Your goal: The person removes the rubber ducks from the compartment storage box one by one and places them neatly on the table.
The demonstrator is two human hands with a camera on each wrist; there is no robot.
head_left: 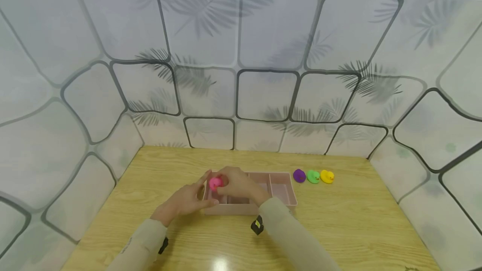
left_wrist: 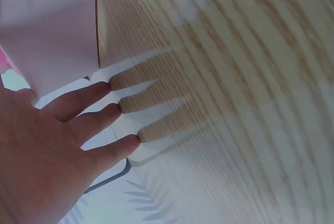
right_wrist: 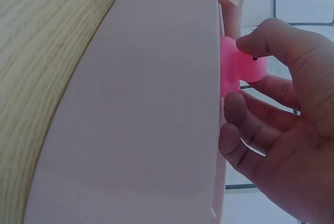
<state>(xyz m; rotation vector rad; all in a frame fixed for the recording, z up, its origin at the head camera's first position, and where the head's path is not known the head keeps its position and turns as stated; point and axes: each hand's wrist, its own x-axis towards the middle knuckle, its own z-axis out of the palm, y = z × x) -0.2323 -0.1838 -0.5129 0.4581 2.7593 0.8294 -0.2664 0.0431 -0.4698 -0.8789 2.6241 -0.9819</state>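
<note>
A pink rubber duck (head_left: 216, 183) is at the left end of a pale pink divided box (head_left: 248, 209). My right hand (head_left: 237, 185) reaches over the box and pinches the duck between thumb and fingers. In the right wrist view, the duck (right_wrist: 253, 67) shows partly above the box's rim, its lower part hidden by the front wall (right_wrist: 141, 109). My left hand (head_left: 184, 200) touches the box's left end, its thumb lying along the front rim. Its other fingers are straight and spread in the left wrist view, beside the box's end wall (left_wrist: 57, 31).
To the right of the box, a purple duck (head_left: 299, 175), a green duck (head_left: 313, 176) and a yellow duck (head_left: 326, 176) stand in a row on the wooden table (head_left: 357, 221). Patterned wall panels (head_left: 267, 95) rise behind the table and along both sides.
</note>
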